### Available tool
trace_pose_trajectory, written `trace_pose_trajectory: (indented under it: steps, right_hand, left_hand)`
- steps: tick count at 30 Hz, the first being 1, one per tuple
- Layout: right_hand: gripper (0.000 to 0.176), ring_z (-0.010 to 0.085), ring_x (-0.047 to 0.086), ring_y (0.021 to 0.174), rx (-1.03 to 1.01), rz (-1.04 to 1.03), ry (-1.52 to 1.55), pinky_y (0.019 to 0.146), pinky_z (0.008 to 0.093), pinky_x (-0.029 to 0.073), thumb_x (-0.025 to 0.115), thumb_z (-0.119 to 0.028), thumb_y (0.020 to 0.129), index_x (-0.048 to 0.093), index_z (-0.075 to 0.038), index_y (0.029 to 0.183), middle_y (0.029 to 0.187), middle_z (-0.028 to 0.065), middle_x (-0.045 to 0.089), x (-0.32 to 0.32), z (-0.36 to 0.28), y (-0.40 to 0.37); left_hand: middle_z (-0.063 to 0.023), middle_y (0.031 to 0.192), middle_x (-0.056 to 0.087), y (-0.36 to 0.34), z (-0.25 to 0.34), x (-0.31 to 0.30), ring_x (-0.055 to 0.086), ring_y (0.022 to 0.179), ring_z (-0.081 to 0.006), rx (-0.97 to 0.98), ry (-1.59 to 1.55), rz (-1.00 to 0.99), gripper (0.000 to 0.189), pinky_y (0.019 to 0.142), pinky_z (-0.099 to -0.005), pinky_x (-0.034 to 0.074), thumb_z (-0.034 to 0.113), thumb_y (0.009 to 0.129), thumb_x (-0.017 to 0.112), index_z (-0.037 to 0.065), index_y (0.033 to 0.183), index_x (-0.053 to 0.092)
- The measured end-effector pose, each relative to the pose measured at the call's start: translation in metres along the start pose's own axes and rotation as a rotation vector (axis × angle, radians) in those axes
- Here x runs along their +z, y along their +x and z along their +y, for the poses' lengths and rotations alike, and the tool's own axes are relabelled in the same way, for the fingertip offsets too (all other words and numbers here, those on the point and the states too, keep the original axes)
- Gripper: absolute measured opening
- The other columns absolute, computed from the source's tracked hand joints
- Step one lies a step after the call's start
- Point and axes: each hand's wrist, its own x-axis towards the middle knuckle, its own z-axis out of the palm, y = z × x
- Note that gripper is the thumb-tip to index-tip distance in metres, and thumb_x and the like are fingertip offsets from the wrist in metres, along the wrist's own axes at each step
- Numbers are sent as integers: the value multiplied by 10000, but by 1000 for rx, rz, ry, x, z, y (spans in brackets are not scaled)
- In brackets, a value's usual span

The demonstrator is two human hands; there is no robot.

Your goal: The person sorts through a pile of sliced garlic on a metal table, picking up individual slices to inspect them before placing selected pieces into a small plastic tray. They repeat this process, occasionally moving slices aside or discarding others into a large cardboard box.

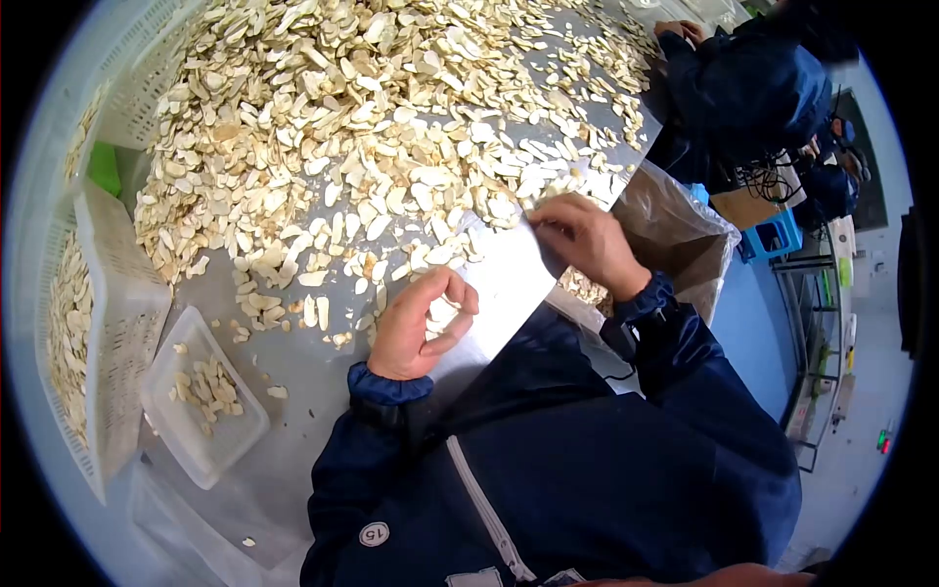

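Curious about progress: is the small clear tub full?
Nearly empty: the clear tub holds only a few slices on its bottom.

Left hand (pixel 421 328): set on its edge, palm turned inward, fingers (pixel 445 289) curled into a loose cup, thumb not meeting the fingertips. Right hand (pixel 587 240): further forward, back upward, fingers bent down and bunched; whether closed, not discernible. Both forearms in dark blue sleeves, elbows bent, wrists well apart.
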Motion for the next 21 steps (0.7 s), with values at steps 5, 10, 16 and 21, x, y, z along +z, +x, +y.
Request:
trace_pose_trajectory:
  steps: [5, 10, 16, 21]
  right_hand:
    - [197, 321, 694, 1000, 40, 108, -126, 872, 403, 570, 744, -153, 903, 770, -117, 1096, 1074, 107, 729, -7, -1, 22]
    - [418, 343, 599, 1231, -327, -31, -135, 1052, 467, 481, 766, -335, 896, 696, -191, 1282, 1338, 114, 646, 32, -40, 40]
    - [340, 365, 664, 1109, -184, 126, -272, 937, 439, 547, 734, -43, 848, 748, -111, 1181, 1250, 145, 698, 14, -17, 51]
    - [310, 311, 652, 1035, -349, -142, -64, 893, 392, 559, 708, -58, 873, 768, -150, 1163, 1150, 95, 701, 30, -56, 58]
  left_hand:
    - [-134, 948, 614, 0, 0, -1, 509, 626, -103, -5, -19, -34, 319, 374, -171, 261, 309, 1104, 440, 84, 883, 489]
    - [-110, 924, 578, -3, 5, 10, 480, 625, -93, -14, 64, -2, 309, 394, -168, 240, 286, 1099, 465, 82, 868, 484]
    - [-109, 909, 582, -6, 10, 17, 482, 655, -96, 22, 234, -25, 298, 425, -178, 238, 242, 1099, 487, 35, 890, 533]
    - [-114, 896, 592, -6, 4, 13, 493, 661, -116, 25, 260, -109, 333, 438, -195, 257, 267, 1098, 513, 6, 901, 573]
